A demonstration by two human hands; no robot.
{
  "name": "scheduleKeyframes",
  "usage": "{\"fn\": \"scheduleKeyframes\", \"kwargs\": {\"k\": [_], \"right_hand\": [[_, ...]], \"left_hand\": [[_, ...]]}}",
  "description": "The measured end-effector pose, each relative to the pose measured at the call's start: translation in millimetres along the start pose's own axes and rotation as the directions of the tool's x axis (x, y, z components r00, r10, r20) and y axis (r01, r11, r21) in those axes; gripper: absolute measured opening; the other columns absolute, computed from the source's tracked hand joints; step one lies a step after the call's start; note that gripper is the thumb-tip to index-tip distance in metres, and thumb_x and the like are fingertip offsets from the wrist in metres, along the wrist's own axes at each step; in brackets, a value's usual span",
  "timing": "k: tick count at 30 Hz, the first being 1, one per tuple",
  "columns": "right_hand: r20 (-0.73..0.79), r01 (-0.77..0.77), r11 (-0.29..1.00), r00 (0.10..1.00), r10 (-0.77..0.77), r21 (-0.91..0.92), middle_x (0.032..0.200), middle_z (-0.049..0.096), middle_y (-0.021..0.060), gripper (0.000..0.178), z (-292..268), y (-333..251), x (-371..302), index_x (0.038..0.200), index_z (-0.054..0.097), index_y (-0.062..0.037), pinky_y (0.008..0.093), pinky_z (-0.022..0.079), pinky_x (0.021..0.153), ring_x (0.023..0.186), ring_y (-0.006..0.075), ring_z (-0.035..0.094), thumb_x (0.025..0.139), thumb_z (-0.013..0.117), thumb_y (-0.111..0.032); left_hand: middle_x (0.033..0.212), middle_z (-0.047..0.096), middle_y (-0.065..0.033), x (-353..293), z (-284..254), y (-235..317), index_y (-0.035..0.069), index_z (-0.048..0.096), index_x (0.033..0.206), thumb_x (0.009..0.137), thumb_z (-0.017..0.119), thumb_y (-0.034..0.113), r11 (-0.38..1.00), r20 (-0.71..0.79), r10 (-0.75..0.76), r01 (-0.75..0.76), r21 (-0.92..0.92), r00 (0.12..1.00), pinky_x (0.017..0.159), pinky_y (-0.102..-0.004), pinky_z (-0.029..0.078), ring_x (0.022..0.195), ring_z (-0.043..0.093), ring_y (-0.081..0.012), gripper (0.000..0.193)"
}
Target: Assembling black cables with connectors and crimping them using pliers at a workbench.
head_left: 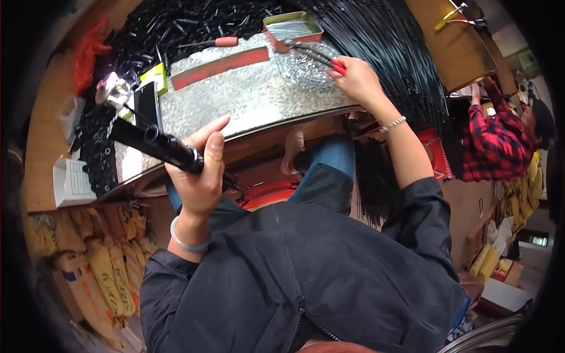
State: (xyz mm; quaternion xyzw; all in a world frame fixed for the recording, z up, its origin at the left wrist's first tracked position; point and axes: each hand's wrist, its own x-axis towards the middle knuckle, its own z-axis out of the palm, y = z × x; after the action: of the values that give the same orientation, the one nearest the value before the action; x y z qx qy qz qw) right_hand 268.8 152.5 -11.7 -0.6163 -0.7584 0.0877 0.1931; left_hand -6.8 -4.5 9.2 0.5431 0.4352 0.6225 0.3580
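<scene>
My left hand (200, 182) is wrapped round a black tube assembly (154, 143), which sticks out up and to the left past the table's near edge. At the far right of the stone-patterned tabletop (253, 103), my right hand (360, 82) grips pliers (322, 57) with red handle ends. Their dark jaws reach toward an open rectangular tin (272, 42) and a heap of small shiny silver pieces (301, 69) just in front of it. A flat red strip (220, 68) lies left of the heap. Behind it is a red-handled thin tool (226, 42).
Black small parts (194, 15) are heaped at the back; long black rods (388, 53) spread at the right. A dark phone-like slab (147, 105) and a lamp-like bright object (113, 89) stand left. Another person in a checked shirt (497, 138) works at the right. Sacks (106, 276) line the lower left.
</scene>
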Motion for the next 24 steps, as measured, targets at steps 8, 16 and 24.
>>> {"fn": "scheduleKeyframes", "kwargs": {"k": [8,16,24], "right_hand": [[0.255,-0.131,0.966,0.949,0.187,-0.222,0.091,0.065,0.0186,0.020,8,-26,25,0.088,0.066,-0.0008,0.0411,0.052,0.073,0.086,0.0313,0.065,0.076,0.055,-0.012],[0.195,-0.053,0.987,0.977,0.082,-0.153,0.092,0.065,0.0177,0.021,6,-26,28,0.087,0.066,0.0009,0.0412,0.052,0.070,0.086,0.0323,0.064,0.072,0.055,-0.009],[0.173,-0.076,0.987,0.980,0.100,-0.141,0.088,0.065,0.0168,0.019,17,-17,35,0.083,0.066,0.0004,0.0412,0.052,0.068,0.083,0.0322,0.064,0.071,0.056,-0.011]], "left_hand": [[0.058,0.045,0.0065,-5,-5,-18,-0.003,0.062,0.104,0.090,0.050,0.005,0.984,0.009,0.024,-0.025,0.178,1.000,0.043,-0.0178,0.023,0.046,0.033,-0.0003,0.021],[0.055,0.038,0.0058,-4,-3,-25,-0.006,0.056,0.110,0.093,0.048,0.011,0.998,0.038,-0.040,0.038,0.047,0.998,0.039,-0.0176,0.018,0.042,0.027,-0.0003,0.026],[0.051,0.035,0.0073,-1,0,-30,-0.005,0.055,0.113,0.095,0.045,0.011,0.998,0.085,-0.011,0.006,0.055,0.996,0.036,-0.0170,0.018,0.039,0.025,0.0013,0.026]]}}
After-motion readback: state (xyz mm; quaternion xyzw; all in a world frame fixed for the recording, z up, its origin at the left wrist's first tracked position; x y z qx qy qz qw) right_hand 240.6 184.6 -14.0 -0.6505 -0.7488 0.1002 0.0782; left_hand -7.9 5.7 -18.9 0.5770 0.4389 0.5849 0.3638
